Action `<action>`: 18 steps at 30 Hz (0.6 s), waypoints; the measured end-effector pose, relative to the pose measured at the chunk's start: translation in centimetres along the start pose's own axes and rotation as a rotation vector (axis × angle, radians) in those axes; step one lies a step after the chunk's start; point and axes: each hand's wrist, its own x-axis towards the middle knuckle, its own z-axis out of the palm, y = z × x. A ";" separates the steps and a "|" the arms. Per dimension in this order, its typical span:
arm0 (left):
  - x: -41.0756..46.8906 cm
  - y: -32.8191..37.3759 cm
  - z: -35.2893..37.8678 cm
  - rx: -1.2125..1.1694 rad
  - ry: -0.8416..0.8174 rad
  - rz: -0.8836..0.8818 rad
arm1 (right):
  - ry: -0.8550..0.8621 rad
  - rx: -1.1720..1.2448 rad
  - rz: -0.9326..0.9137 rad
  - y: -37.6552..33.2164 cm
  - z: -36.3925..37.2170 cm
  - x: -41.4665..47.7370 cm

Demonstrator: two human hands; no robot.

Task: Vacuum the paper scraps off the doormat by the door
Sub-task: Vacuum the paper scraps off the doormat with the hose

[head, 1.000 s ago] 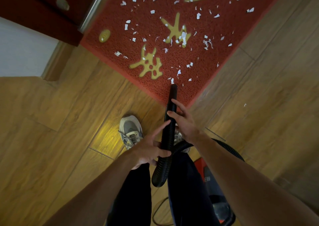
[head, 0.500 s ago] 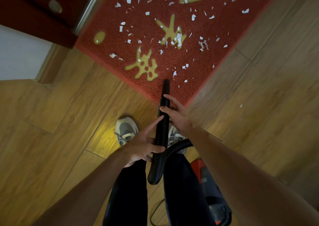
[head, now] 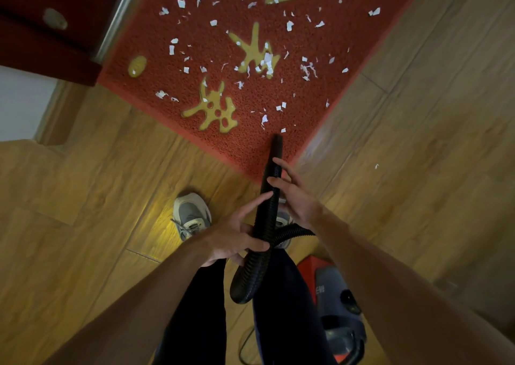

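Head | our left hand and right hand clamp hose | tip over mat near corner, scraps beyond

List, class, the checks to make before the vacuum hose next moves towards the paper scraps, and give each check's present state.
1. Left hand grips the corrugated hose: ok.
2. Right hand holds it nearer the nozzle: ok.
3. Nozzle over the doormat: ok.
4. Nozzle reaching the paper scraps: not ok, the nearest lie just beyond.
5. Vacuum cleaner running: cannot tell.
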 end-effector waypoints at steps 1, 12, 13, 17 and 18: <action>-0.1 0.0 -0.1 -0.015 0.006 0.005 | 0.000 -0.013 -0.009 -0.2 0.2 0.1; -0.5 0.4 -2.1 -0.090 0.106 0.044 | -0.054 -0.064 -0.005 -2.8 3.1 2.8; -0.5 0.5 -2.1 -0.090 0.107 0.048 | -0.054 -0.063 -0.005 -2.9 3.1 2.9; 0.0 1.3 -1.8 -0.096 0.087 0.055 | 0.002 -0.023 0.000 -3.1 2.4 2.9; 0.2 1.5 -1.7 -0.093 0.080 0.055 | 0.017 -0.020 0.000 -3.1 2.2 2.9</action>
